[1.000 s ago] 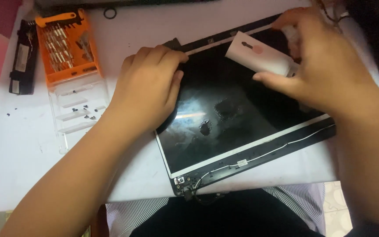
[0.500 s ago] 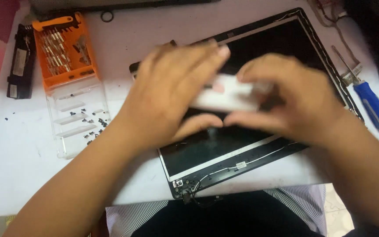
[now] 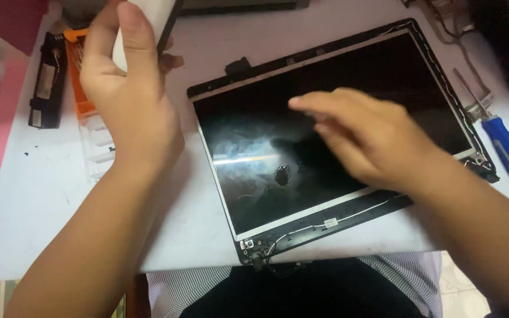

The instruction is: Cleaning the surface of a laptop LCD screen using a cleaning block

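Laptop screen panel (image 3: 337,135) lies flat on table (image 3: 48,206), middle to right, near corner hanging just past table's front edge. Right hand (image 3: 366,141) spread over panel's centre, looks to be on the glass. Left hand (image 3: 128,88) raised left of panel, gripping slim device (image 3: 148,17) up by far edge. Bit set case (image 3: 78,76) sits behind left hand, mostly hidden. Battery pack (image 3: 48,79) further left of case. Screwdriver (image 3: 505,144) lies right of panel, just beside its frame.
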